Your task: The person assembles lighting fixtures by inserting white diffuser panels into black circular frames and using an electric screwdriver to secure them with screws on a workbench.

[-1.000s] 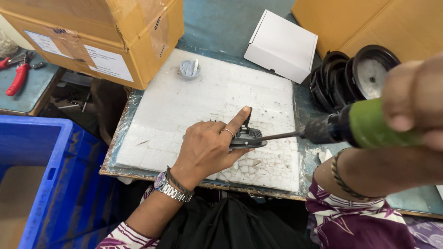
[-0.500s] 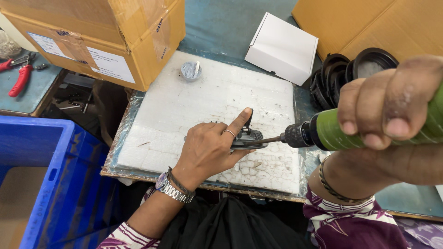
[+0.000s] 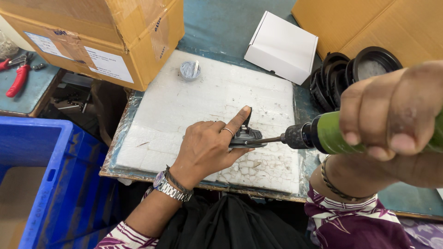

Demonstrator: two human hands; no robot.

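The big cardboard box point(image 3: 87, 37) up and to the left of the left hand runs off the top edge, as does a second cardboard box point(image 3: 369, 25) above the right hand, so neither shows whole. The blue crate point(image 3: 41, 180) left of the left forearm is cut by the lower and left edges. The white foam slab point(image 3: 184, 110) lies on the tabletop point(image 3: 230, 23) under the left hand, its near part cracked and speckled. Beyond it, above the gap between the hands, sits a white carton point(image 3: 281, 46), and just above the right hand a stack of black round rings point(image 3: 350, 74) is partly hidden behind that hand. The right hand point(image 3: 392, 115) is closed round the green power screwdriver point(image 3: 323, 135); its rear end is hidden by the fingers and runs out of view to the right. Its bit meets the small black part point(image 3: 247, 138), which rests on the foam. The left hand point(image 3: 207, 147) pins that part down, forefinger stretched along it and the other fingers curled, covering much of it, so its shape is hard to make out. A small round cup point(image 3: 189, 70) stands well above the left hand, and red pliers point(image 3: 18, 78) lie far to its left.
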